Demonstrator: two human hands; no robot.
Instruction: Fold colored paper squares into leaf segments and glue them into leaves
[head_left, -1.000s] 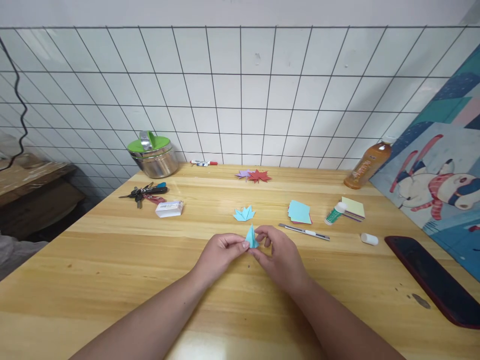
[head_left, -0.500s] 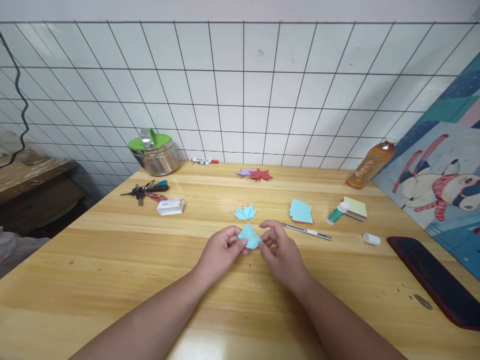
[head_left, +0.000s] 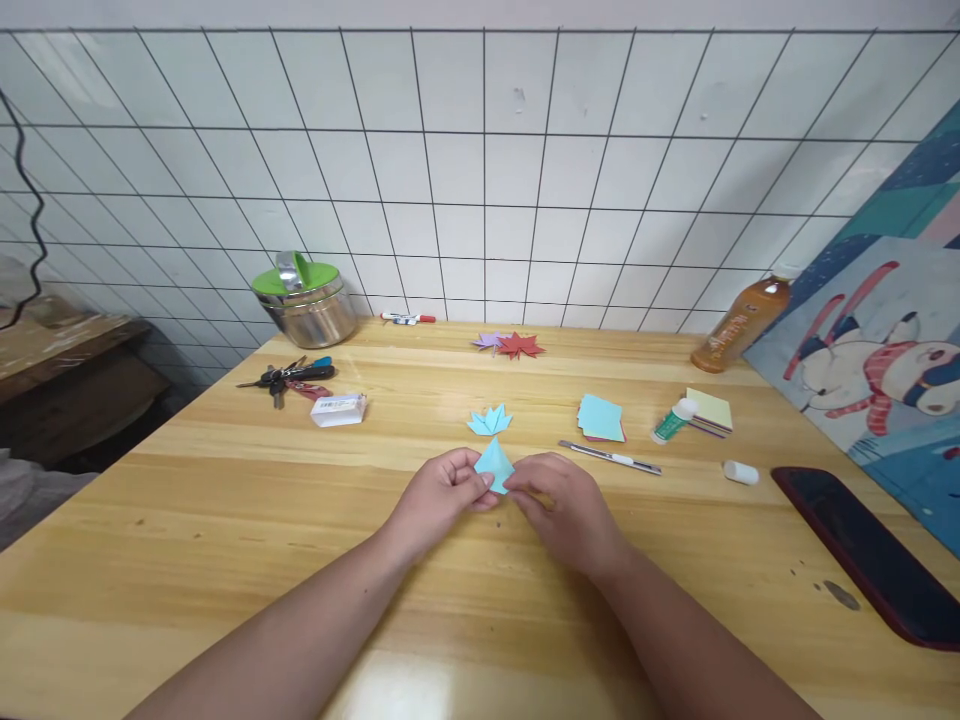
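A small folded piece of light blue paper is held just above the table, its point facing away from me. My left hand pinches its left side, thumb on top and fingers beneath. At its right edge, the fingertips of my right hand press together on the paper. Just beyond lies a light blue paper leaf with several points. To the right are a stack of square paper sheets, blue on top, and a utility knife.
Behind lie a red paper leaf and a purple one. On the left are a green-lidded pot, keys and a small white box. Rightward are a glue stick, its cap, a bottle and a phone.
My right hand's fingers have closed in on the paper's right edge, and the right side now looks folded in, making the piece narrower. My left hand keeps its pinch.
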